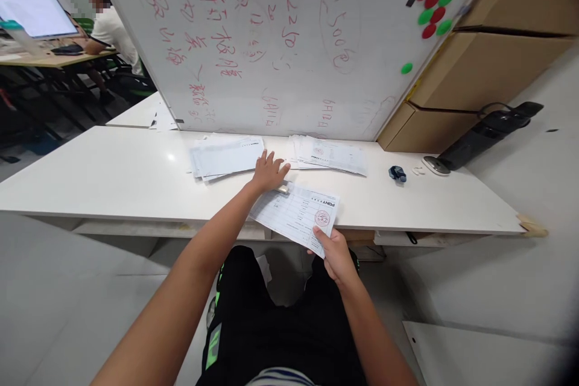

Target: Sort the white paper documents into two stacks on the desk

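My right hand (338,255) pinches the near right corner of a printed paper form (298,211), which bears a round red stamp and dark lettering. The sheet slants across the desk's front edge. Over its far left corner, my left hand (269,172) is open with fingers spread. A small pale object (283,189) shows just under that hand; its kind is unclear. Beyond the left hand's fingers lies one loose pile of similar papers (228,158). Another fanned pile of stamped papers (332,155) lies to the right, by the whiteboard's foot.
A whiteboard (298,96) with red writing and magnets stands along the back of the white desk (136,169). Stacked cardboard boxes (502,72), a black bottle (486,136), a mouse (435,164) and a small dark blue item (397,174) are on the right. A person (115,33) sits far left.
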{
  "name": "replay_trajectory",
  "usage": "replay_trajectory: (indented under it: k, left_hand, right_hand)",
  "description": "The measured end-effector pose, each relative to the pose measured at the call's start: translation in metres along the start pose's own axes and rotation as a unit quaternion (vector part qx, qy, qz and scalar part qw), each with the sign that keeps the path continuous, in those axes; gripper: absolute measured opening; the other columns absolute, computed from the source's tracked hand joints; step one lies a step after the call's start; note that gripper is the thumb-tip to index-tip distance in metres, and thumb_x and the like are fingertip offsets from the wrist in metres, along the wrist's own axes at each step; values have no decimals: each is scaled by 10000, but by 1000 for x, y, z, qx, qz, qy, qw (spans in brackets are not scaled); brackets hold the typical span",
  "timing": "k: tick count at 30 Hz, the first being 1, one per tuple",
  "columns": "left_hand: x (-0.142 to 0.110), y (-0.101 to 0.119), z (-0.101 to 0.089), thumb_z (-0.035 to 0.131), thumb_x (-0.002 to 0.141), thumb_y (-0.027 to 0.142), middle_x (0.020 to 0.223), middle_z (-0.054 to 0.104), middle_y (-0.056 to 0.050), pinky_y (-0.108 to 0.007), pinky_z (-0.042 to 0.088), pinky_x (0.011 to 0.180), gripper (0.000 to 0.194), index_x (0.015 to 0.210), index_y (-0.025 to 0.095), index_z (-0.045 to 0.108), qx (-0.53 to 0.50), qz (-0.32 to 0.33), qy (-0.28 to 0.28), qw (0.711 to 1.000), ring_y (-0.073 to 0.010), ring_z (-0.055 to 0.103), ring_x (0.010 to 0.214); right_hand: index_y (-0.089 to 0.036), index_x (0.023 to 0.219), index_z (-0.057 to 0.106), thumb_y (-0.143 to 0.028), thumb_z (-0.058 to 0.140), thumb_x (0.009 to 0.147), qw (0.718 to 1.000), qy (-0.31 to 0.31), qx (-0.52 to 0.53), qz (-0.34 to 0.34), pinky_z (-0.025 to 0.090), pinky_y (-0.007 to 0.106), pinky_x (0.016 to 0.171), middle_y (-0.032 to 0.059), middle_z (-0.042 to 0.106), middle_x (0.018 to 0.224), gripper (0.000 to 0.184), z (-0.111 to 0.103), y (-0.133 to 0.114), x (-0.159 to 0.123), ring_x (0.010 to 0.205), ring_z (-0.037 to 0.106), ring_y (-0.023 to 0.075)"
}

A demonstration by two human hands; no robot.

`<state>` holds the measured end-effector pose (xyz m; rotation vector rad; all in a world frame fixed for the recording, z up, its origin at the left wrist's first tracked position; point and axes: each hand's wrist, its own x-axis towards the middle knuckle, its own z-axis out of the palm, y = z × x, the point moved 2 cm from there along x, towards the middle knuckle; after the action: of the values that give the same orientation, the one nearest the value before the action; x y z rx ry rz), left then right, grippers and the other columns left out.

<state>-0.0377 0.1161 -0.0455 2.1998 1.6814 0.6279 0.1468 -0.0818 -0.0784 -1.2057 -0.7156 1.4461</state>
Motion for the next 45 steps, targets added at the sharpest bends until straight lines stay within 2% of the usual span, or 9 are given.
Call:
replay_trajectory:
  k: [7,10,14,18,27,32,38,41,45]
  left_hand:
    - [0,13,5,409,835,614,1540,239,-120,-605,-122,1081,593,1215,185,558,105,8,-17,994,-354,-54,1432]
    - [0,13,4,400,819,658,1535,246,-133,-612,-108,1081,653,1236,178,543,100,3,-31,995,-359,-42,1432]
    - [-2,11,1,284,829,719,1538,234,-140,-594,-25,1106,746,1291,176,505,81,-4,-47,996,-343,-34,1435]
    - [-2,12,-2,154,846,730,1553,214,-90,-552,70,1125,772,1350,219,441,86,-18,-82,993,-317,-44,1438]
    - [-4,17,-4,45,852,713,1558,195,-84,-537,52,1131,814,1384,218,412,134,-13,-96,986,-297,-60,1439]
    - [-4,18,-5,65,860,702,1559,192,-82,-537,37,1132,800,1370,204,428,147,-9,-95,985,-303,-63,1438]
    - [-5,20,-5,69,850,720,1554,201,-102,-539,33,1130,826,1365,189,438,161,-4,-98,982,-308,-51,1439]
    - [-6,22,-5,149,845,722,1557,198,-90,-551,-1,1125,792,1354,194,447,188,0,-98,977,-318,-59,1436]
    - [-6,24,-3,221,835,713,1557,198,-86,-571,-38,1116,771,1353,189,450,214,-2,-92,972,-327,-75,1433]
  right_hand:
    - [-151,983,652,-414,739,703,1000,9,10,9,504,276,420,100,714,982,394,3,5,-3,715,666,220]
    - [-152,994,645,-417,742,698,1000,16,8,7,501,276,421,103,708,1006,409,4,6,-4,747,667,231]
    - [-158,1024,635,-433,734,704,1000,18,-1,1,498,280,426,100,707,999,433,3,10,-8,753,662,235]
    - [-154,1035,640,-442,726,713,999,32,-10,4,484,273,432,96,709,980,441,-13,10,-18,705,653,215]
    - [-141,1033,666,-418,765,679,995,84,-40,36,476,274,429,90,721,879,460,-67,-3,-58,614,638,195]
    - [-158,1113,649,-407,780,665,993,112,-32,36,485,267,429,92,722,922,529,-75,-9,-71,648,650,201]
    - [-164,1058,668,-400,780,674,993,107,-20,39,479,252,412,92,724,949,465,-72,-10,-72,647,657,198]
    - [-166,1053,678,-405,782,669,993,110,-12,33,541,296,498,102,720,989,464,-70,-10,-72,758,684,244]
    - [-172,1093,677,-395,788,667,994,101,10,25,575,418,767,114,706,1056,494,-68,-12,-73,940,670,290]
